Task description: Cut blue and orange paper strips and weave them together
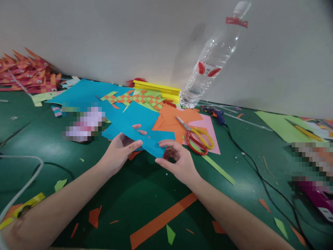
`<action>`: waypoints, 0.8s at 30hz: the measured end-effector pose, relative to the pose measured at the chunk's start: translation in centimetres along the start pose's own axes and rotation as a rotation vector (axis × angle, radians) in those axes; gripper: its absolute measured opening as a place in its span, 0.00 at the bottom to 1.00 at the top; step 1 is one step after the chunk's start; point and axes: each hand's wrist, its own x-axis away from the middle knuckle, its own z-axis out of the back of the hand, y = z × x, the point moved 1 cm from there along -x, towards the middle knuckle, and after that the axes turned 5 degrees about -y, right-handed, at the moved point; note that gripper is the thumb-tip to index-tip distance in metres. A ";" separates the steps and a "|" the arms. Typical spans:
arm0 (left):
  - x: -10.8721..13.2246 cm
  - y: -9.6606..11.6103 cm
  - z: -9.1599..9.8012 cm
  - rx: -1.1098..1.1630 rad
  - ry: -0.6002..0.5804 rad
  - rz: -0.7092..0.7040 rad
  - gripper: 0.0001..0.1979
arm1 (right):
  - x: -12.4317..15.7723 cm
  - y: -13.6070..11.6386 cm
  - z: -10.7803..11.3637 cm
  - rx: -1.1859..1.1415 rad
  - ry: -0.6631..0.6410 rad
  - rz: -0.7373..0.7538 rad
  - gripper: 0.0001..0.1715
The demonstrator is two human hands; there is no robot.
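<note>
A sheet of blue paper (145, 133) is held just above the green table (125, 201) by both my hands. My left hand (121, 151) pinches its near left edge, thumb on top and fingers underneath. My right hand (177, 161) grips the near right corner with curled fingers. Behind the sheet lie orange paper (169, 119) and pink paper (205, 126), with red-and-yellow scissors (197, 137) resting on them. A woven green-and-orange paper fish (135, 99) lies on a larger blue sheet (85, 93).
An empty plastic bottle (210, 60) leans against the wall by a yellow strip stack (156, 88). A glue gun (217, 114) and its black cord (260, 173) run to the right. Woven red-orange pieces (28, 74) pile at far left. Paper scraps and an orange strip (161, 220) litter the near table.
</note>
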 end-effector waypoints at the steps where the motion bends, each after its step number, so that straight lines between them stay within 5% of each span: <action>1: 0.0 0.1 -0.1 0.005 0.004 0.002 0.26 | 0.0 0.1 -0.1 0.001 0.000 0.011 0.20; 12: 0.0 -0.2 -0.2 0.085 0.052 0.005 0.28 | 0.5 0.0 -0.4 0.183 0.102 0.077 0.04; 24: 0.5 0.1 -1.3 -0.060 -0.111 0.082 0.31 | 0.6 -0.2 -0.7 0.006 0.227 -0.027 0.08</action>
